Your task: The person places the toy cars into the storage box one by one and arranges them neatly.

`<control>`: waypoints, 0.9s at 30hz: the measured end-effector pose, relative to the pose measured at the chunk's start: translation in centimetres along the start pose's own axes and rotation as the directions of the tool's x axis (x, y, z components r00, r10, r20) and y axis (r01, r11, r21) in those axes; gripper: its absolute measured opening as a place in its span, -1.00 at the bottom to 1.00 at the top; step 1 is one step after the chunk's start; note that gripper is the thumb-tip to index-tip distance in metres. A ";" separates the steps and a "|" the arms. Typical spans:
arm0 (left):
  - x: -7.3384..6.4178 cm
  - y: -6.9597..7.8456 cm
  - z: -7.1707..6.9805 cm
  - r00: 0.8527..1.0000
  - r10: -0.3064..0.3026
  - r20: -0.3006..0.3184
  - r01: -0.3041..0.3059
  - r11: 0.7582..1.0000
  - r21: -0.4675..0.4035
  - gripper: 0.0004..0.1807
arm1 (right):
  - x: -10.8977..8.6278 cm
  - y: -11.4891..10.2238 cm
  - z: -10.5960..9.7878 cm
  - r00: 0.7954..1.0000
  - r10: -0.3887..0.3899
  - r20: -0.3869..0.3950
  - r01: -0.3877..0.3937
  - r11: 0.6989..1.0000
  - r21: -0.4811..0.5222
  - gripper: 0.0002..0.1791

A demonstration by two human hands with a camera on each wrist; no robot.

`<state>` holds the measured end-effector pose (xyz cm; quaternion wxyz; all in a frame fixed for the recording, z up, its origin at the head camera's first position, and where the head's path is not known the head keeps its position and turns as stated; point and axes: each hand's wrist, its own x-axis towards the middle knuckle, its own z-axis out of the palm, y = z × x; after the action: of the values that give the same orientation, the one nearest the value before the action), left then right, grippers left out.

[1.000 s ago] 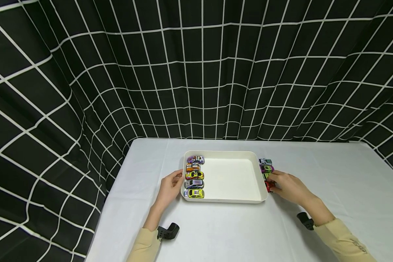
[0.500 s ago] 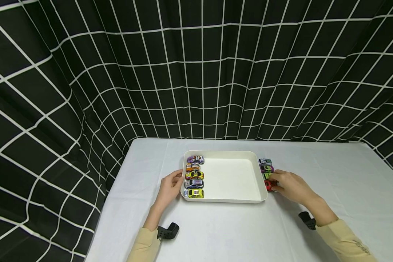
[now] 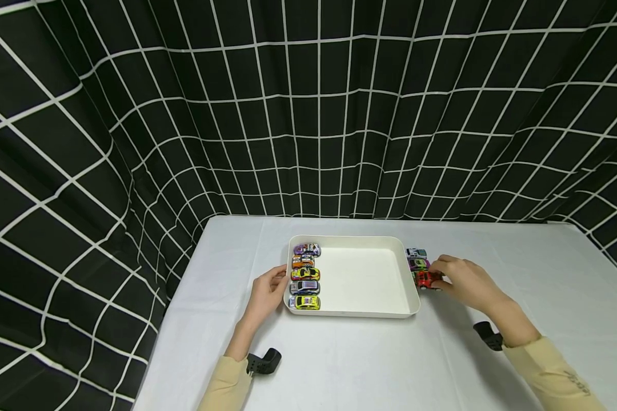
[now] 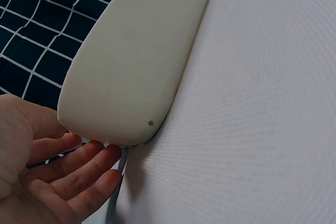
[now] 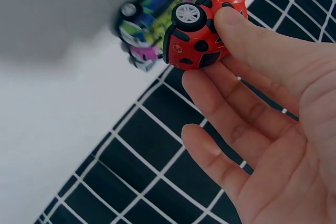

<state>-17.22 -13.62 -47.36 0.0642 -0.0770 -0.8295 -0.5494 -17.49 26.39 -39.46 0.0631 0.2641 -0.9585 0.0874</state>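
My right hand (image 3: 468,283) pinches a red toy car (image 3: 425,279) between thumb and fingers, just off the tray's right side. In the right wrist view, the red car's wheels face up in that picture, and a green-and-blue toy car (image 5: 160,11) lies beyond it. My left hand (image 3: 267,290) touches the left end of a white tray (image 3: 362,277) with loosely bent fingers (image 4: 86,169). Inside the tray, along its left wall, several toy cars stand in a column, among them a yellow one (image 3: 305,303) and an orange one (image 3: 303,261).
Right of the tray, a pale teal toy car (image 3: 416,253) and a purple-and-green one (image 3: 419,264) sit close against its outer wall. A white cloth covers the table (image 3: 360,365). Behind it hangs a black curtain (image 3: 334,142) with white grid lines.
The right hand has lifted the red car and moved it away from me, over the spot of the green car, which it now mostly hides. The left hand and tray stay put.
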 end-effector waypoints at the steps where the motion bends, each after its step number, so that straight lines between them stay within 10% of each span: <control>1: 0.0 0.0 0.0 1.000 -0.001 0.002 0.001 1.000 0.000 -0.64 | 0.1 0.0 -0.2 1.000 -0.001 -0.005 0.001 1.000 -0.002 -0.80; 27: 0.0 0.0 0.0 1.000 -0.027 0.004 0.027 1.000 -0.016 -0.63 | 7.1 -3.8 0.8 0.995 -0.098 0.008 0.097 0.994 0.055 -0.84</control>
<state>-17.22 -13.59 -47.33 0.0548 -0.0674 -0.8261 -0.5568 -21.69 19.53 -38.54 0.0550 0.3126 -0.9420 0.1089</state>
